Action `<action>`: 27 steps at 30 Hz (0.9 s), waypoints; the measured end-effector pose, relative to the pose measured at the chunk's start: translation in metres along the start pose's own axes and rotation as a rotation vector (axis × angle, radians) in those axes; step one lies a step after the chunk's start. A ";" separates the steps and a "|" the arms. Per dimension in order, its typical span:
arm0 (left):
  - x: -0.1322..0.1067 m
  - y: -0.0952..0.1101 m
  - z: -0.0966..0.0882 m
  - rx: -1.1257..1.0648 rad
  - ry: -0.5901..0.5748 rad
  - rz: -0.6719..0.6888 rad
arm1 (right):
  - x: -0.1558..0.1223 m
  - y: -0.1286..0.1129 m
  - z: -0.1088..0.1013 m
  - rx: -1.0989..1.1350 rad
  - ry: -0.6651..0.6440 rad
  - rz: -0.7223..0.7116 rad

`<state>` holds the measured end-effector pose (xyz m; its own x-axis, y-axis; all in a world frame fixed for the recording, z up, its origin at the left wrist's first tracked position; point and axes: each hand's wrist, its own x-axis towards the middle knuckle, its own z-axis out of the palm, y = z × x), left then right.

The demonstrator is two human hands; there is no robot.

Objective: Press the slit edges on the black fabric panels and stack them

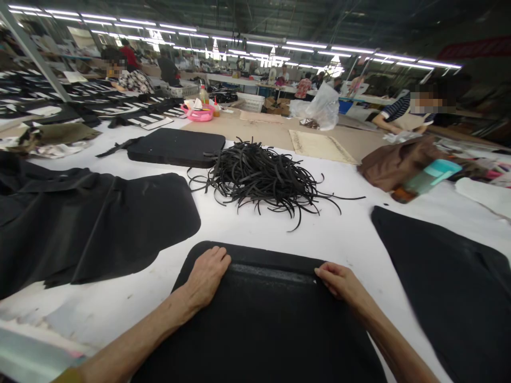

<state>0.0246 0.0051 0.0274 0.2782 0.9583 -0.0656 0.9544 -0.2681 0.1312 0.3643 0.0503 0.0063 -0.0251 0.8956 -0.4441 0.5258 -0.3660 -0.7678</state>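
A large black panel of sheet material (259, 324) with rounded far corners lies before me on the white tabletop. Along its far edge runs a narrow greyish, shiny band (271, 273). My left hand (209, 271) rests on the far left part, its fingers bent together and gripping the material. At the band's right end, my right hand (335, 279) pinches the panel between thumb and fingers. Beyond the panel lies a tangled heap of thin black strips (267, 175), apart from both hands. Behind the heap, to its left, is a stack of black rounded panels (175, 146).
Black sheets (139, 223) cover the left side; another black panel (447, 276) lies right. A turquoise-capped bottle (425, 181) leans by brown cloth (395, 159). Farther back are a pink basket (198, 113), a clear plastic bag (323, 109) and a person in striped sleeves (399, 109).
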 end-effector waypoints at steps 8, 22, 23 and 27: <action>-0.006 -0.006 0.002 0.082 -0.091 0.097 | -0.003 0.002 0.003 -0.036 0.019 -0.056; -0.016 0.017 -0.005 0.251 -0.196 0.117 | -0.009 0.000 0.008 -0.140 0.119 -0.096; -0.016 0.017 -0.004 0.259 -0.192 0.109 | -0.009 -0.001 0.008 -0.147 0.125 -0.095; -0.018 0.014 0.006 0.311 -0.134 0.095 | -0.010 -0.002 0.010 -0.183 0.157 -0.083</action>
<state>0.0333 -0.0161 0.0247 0.3597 0.9114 -0.1998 0.9049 -0.3929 -0.1634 0.3553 0.0396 0.0081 0.0504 0.9541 -0.2953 0.6732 -0.2508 -0.6956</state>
